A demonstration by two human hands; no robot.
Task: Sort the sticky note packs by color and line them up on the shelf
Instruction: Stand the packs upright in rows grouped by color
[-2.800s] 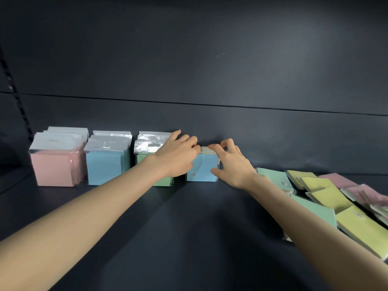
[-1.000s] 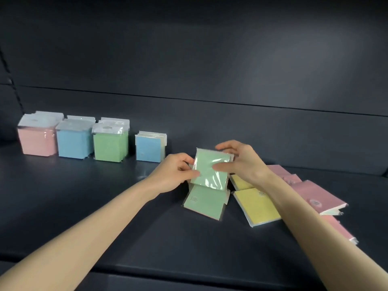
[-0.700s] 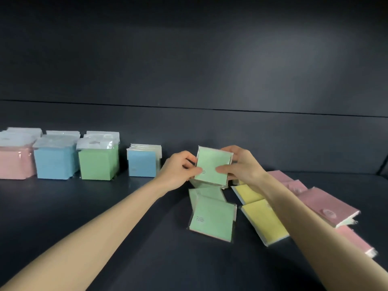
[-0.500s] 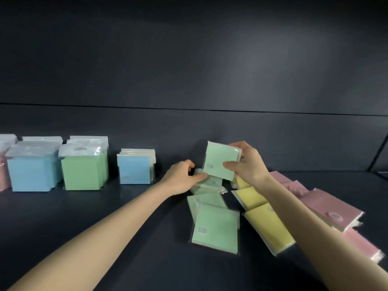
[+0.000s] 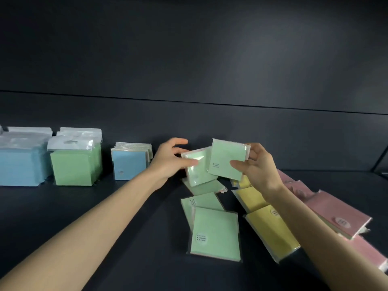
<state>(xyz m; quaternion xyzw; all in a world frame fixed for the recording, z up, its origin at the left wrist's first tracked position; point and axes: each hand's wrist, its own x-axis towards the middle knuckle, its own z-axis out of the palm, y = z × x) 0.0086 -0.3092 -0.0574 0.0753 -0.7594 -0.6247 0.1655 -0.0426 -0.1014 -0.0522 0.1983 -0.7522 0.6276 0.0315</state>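
Green, the left pack [image 5: 198,171] sits pinched in the left grip [image 5: 172,161], the right pack [image 5: 227,159] in the right grip [image 5: 259,166], above three flat green packs [image 5: 215,236] and three yellow packs [image 5: 273,232] on the shelf [image 5: 100,211]

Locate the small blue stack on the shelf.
In the head view, the small blue stack stands left of centre, just right of the green stack and just left of the left hand.

Dim scene, soft glow upper right, wide-angle bowing, slight blur
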